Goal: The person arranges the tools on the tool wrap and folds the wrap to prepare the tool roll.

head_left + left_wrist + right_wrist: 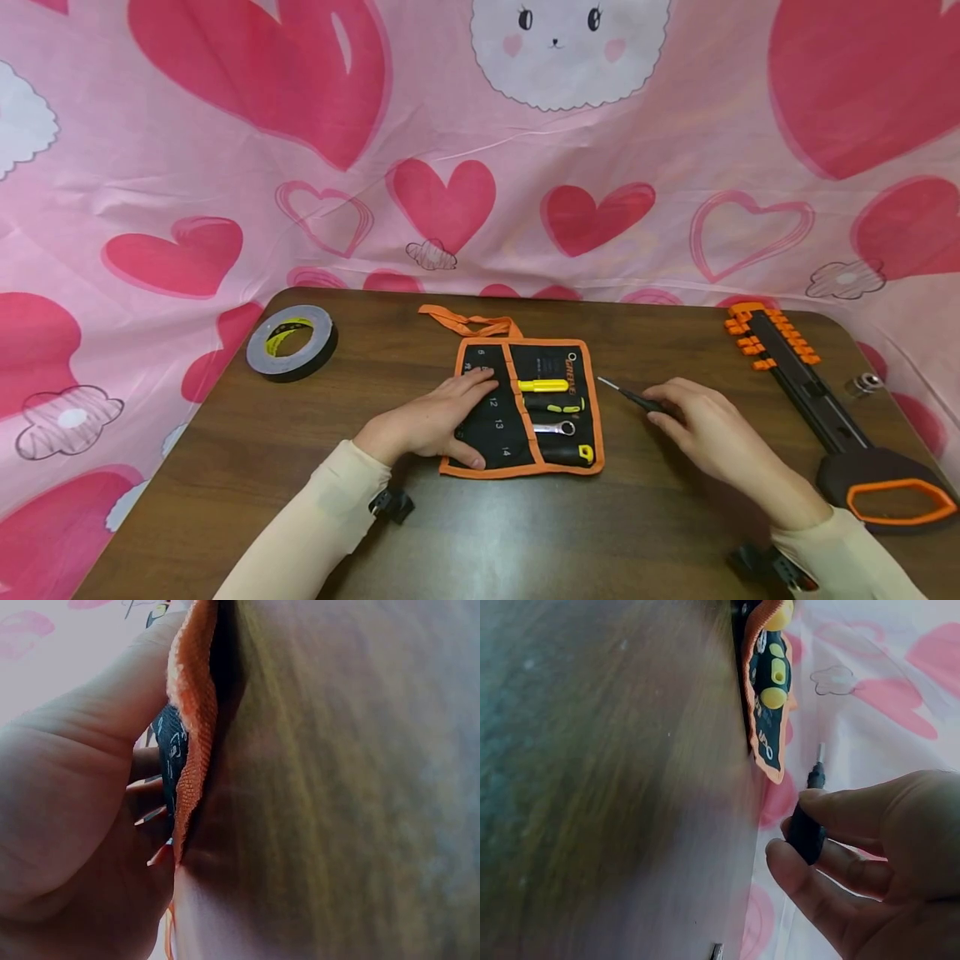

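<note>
Heart-patterned backdrop, dark wood table and a small screwdriver held beside a tool pouch

The brown wood-grain table (187,500) has a soft glare near its front edge. Behind it hangs a pink cloth backdrop (510,258), creased and printed with red hearts, scribbled clouds and a white fluffy face.

With the tool pouch (513,437) as the dial's centre, a roll of tape (281,364) lies between nine and ten o'clock, and a black-and-orange tool (813,392) with a looped handle and a metal socket (866,384) lie toward three.

The pouch lies open: black cloth, orange edging, printed numbers, an orange strap (446,315) trailing at eleven. Its right half carries a yellow handle (544,386), a black-and-green handle (565,407), a silver wrench (555,428) and a yellow-ended black handle (577,454). The left hand (442,414) rests on its left panel — fingers extended, thumb spread away.

At three o'clock, just off the pouch, the right hand (705,425) pinches the black screwdriver (643,402) between thumb and fingertips — its slim shaft aimed toward ten.
</note>
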`<state>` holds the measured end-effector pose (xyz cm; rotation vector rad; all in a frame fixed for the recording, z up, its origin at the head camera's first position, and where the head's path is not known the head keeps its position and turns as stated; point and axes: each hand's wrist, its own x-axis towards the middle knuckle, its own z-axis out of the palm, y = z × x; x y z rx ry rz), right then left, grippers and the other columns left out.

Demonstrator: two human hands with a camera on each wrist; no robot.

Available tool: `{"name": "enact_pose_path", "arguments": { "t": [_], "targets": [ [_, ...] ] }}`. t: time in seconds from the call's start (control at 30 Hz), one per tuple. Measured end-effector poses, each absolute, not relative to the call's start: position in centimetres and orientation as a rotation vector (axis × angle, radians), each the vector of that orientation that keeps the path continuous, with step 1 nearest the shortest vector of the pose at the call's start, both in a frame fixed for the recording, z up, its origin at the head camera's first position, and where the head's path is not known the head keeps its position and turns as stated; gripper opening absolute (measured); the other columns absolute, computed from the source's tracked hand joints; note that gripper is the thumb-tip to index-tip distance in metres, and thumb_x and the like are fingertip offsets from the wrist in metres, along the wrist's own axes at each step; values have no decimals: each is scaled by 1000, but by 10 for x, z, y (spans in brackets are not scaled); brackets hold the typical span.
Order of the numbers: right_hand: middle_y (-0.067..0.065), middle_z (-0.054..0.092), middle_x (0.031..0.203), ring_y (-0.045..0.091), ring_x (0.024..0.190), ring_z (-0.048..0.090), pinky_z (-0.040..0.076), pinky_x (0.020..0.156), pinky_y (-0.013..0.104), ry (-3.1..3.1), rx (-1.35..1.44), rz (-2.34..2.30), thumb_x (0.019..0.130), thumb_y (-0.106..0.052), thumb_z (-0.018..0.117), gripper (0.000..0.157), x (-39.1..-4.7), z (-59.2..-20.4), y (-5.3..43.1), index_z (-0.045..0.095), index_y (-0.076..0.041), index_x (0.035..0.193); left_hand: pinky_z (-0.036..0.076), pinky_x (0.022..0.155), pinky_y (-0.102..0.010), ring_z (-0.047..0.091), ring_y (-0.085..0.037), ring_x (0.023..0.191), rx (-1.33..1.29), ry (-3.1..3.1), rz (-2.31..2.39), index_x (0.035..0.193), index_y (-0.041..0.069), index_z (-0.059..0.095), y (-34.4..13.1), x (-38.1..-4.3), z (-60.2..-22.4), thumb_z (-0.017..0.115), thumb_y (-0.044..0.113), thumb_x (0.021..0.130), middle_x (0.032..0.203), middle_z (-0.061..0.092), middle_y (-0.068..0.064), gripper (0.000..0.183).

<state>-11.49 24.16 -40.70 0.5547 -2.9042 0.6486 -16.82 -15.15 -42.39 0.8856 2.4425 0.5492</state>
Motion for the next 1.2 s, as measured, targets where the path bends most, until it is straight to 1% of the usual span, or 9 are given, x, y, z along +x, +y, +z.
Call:
{"name": "enact_pose_path", "arguments": {
  "t": [0.13,0.33,0.4,0.77,1.03,1.2],
  "targets": [
    [3,76,102,18,88,68,58,78,44,-2876,562,661,91,-6,85,21,-120,-406,237,79,-7,111,20,136,-54,11,-30,170,896,2441,568,172,12,26,-152,-168,-423,91,47,86,182,15,-6,114],
    [2,75,104,16,88,66,55,75,38,-2849,581,686,93,-6,84,21,-124,-407,231,81,-8,114,19,137,-54,10,-30,170,895,2435,566,172,12,25,-152,-168,-424,91,48,85,183,14,-6,115],
    [2,75,104,16,88,66,54,75,37,-2853,580,687,93,-7,84,21,-126,-407,229,81,-8,114,19,137,-55,10,-30,170,901,2434,567,172,12,24,-152,-169,-426,91,47,86,183,14,-6,115],
    [7,75,106,21,90,66,59,84,48,-2903,558,758,94,-6,82,24,-139,-406,217,80,-6,118,18,137,-55,10,-30,170,913,2435,573,172,11,25,-153,-170,-425,91,48,86,182,14,-6,115],
    [8,76,105,24,90,67,60,84,50,-2892,557,789,93,-5,84,23,-150,-401,208,80,-4,116,17,137,-56,10,-31,170,909,2426,579,172,11,25,-153,-169,-422,91,47,86,182,14,-7,114],
    [10,77,106,26,93,70,61,90,55,-2894,590,792,93,-5,83,23,-155,-398,202,81,-4,116,17,137,-55,10,-30,170,904,2426,582,172,11,25,-153,-169,-423,91,47,86,182,15,-7,114]
  ]
}}
